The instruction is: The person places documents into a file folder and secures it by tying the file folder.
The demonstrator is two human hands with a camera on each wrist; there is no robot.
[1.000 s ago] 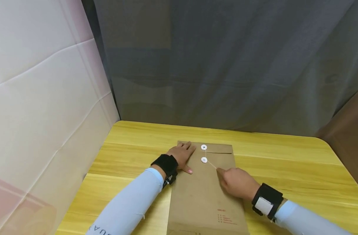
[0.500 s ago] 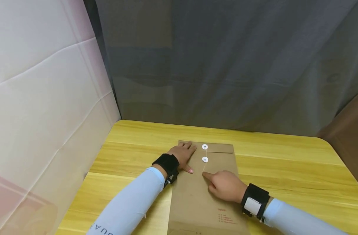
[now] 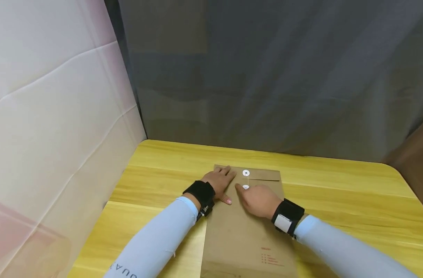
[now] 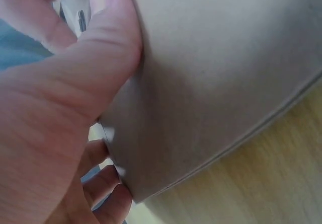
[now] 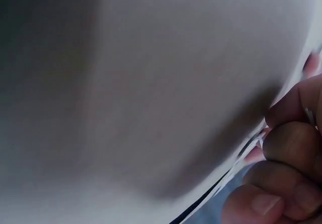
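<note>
My right hand (image 3: 258,200) has moved left to the lower white button (image 3: 245,187) of the brown envelope (image 3: 244,227) on the worktop (image 3: 336,193), fingers pinching the thin string, so winding continues, while my left hand (image 3: 220,183) presses flat.

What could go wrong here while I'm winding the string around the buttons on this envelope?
The string is thin and cannot be made out near the lower button, where the right hand works; it could slip from the fingers or miss the button. The left hand presses only the left part of the envelope, so a tug might swing it on the table. A hard pull may tear the upper button off the flap.
</note>
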